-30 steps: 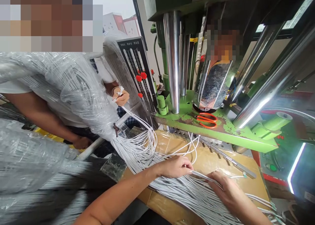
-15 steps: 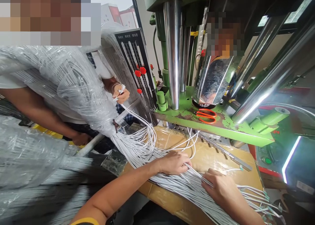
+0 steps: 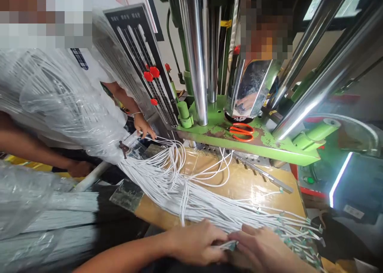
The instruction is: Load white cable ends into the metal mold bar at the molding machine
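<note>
Far-left panel [image 3: 138, 54]: lettering illegible | white cables [image 3: 209, 201]: axis far left to near right, ends rightward | left hand [image 3: 200, 242], right hand [image 3: 261, 245]: both gripping white cables

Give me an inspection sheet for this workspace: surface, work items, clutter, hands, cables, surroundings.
Surface: shiny brown board, partly covered.
Work items: white cables, many with greenish ends towards the right.
Clutter: orange-handled scissors on the green machine base.
Hands: left hand and right hand close together, a greenish cable end between them; exact grip blurred.
Cables: thick spread across the board, some looping.
Surroundings: metal columns; plastic-wrapped bundle at left; co-worker's hand by the cables.
</note>
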